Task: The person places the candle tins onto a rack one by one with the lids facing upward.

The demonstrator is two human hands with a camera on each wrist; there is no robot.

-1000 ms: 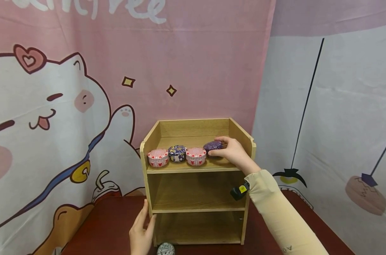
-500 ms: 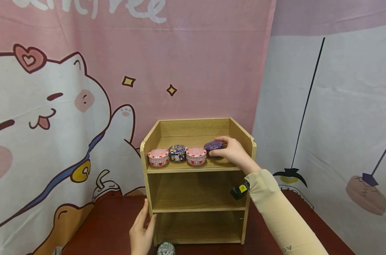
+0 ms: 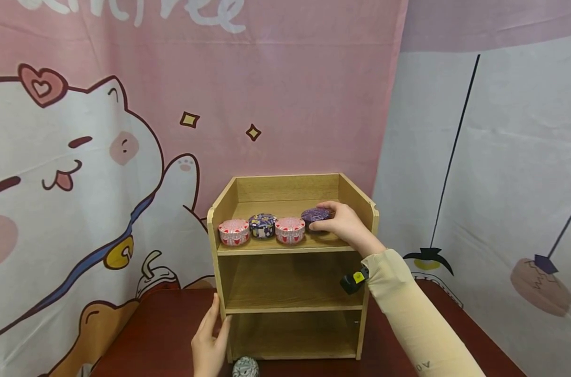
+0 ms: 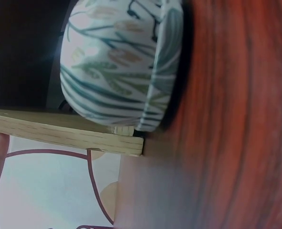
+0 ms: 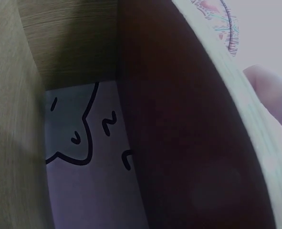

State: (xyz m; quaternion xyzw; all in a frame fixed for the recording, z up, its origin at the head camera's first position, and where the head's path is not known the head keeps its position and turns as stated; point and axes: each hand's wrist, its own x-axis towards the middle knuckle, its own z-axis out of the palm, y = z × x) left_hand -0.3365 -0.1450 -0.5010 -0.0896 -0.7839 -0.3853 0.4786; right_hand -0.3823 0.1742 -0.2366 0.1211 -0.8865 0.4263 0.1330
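Observation:
On the top shelf of a wooden shelf unit (image 3: pixel 290 251), my right hand (image 3: pixel 339 222) holds a round purple patterned tin (image 3: pixel 316 215) between thumb and fingers. To its left stand a pink tin with red hearts (image 3: pixel 290 231), a dark blue and yellow patterned tin (image 3: pixel 262 226) and a second pink tin (image 3: pixel 234 232). My left hand (image 3: pixel 209 340) rests with straight fingers against the unit's left side panel. Below it, near the unit's foot, a white tin with green leaf patterns (image 4: pixel 117 62) stands on the table. In the right wrist view, the shelf board hides the purple tin.
The unit stands on a dark red wooden table (image 3: pixel 158 324). Its two lower shelves lie under the row of tins. Side walls and a back panel (image 3: pixel 287 189) border the top shelf. Printed cloth (image 3: pixel 304 94) hangs behind.
Almost nothing moves. The right hand stays on the purple tin, the left hand stays at the side panel, and the head view shifts only slightly.

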